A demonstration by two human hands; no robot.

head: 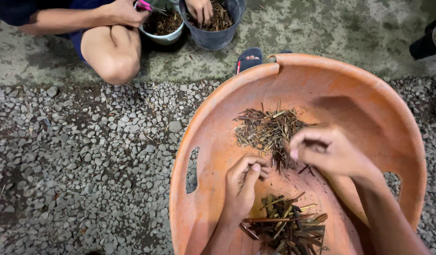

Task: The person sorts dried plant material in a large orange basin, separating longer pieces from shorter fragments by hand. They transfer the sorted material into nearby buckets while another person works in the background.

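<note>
A large orange plastic tub (213, 113) lies tilted on gravel, with a pile of thin dry twigs (267, 130) in its middle and a second pile of thicker brown and green stem pieces (289, 226) near its lower edge. My left hand (244, 182) hovers between the two piles, fingers curled around a thin stick piece. My right hand (324, 151) is blurred at the right edge of the twig pile, fingers pinched together; what it holds cannot be made out.
Another person squats at the top, a knee (115, 56) over concrete, one hand with pink-handled cutters (144, 5) over a white bowl (163, 28), the other in a dark bucket (213, 33) of twigs. Grey gravel (85, 156) fills the left. A dark pot (428, 42) stands top right.
</note>
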